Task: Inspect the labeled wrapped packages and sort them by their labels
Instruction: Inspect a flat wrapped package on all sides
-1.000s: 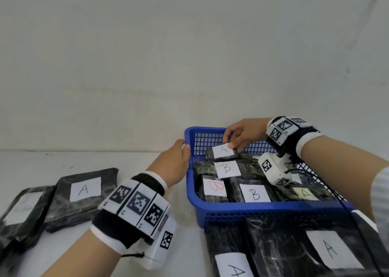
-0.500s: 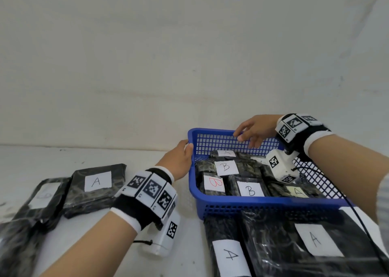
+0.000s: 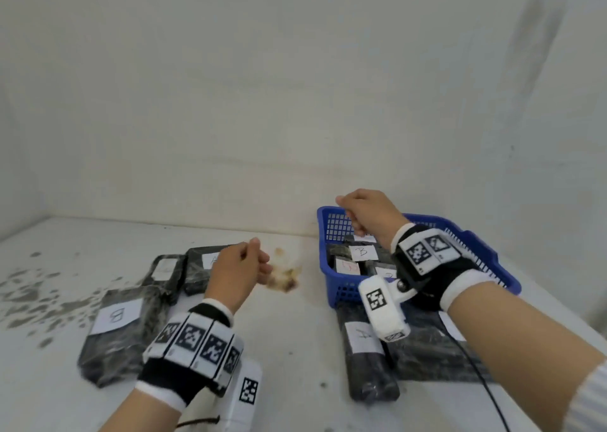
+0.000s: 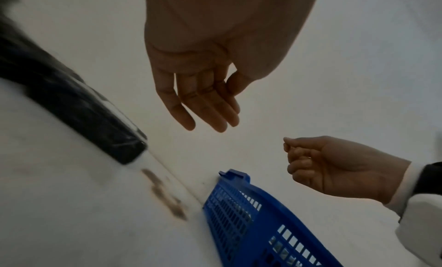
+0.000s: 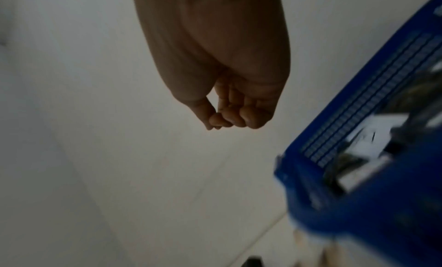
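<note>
The blue basket (image 3: pixel 338 287) stands at the right of the table and holds several black wrapped packages; one shows a B label (image 3: pixel 362 252). My right hand (image 3: pixel 359 213) hovers over the basket's far rim with fingers curled and nothing in them, as the right wrist view (image 5: pixel 229 118) confirms. My left hand (image 3: pixel 249 264) hangs above the table left of the basket, fingers relaxed and empty (image 4: pixel 203 108). Left of it lie an A package (image 3: pixel 198 269) and a B package (image 3: pixel 120 330). Another A package (image 3: pixel 366 356) lies in front of the basket.
A brown stain (image 3: pixel 285 279) marks the white table between my left hand and the basket. A third black package (image 3: pixel 164 270) lies beside the A package at the left. A larger package (image 3: pixel 430 353) sits under my right forearm. The wall stands close behind.
Both hands have let go of the basket's rim. The left hand moved left over the table and the right hand lifted and curled. The view has swung left, so the basket sits further right.
</note>
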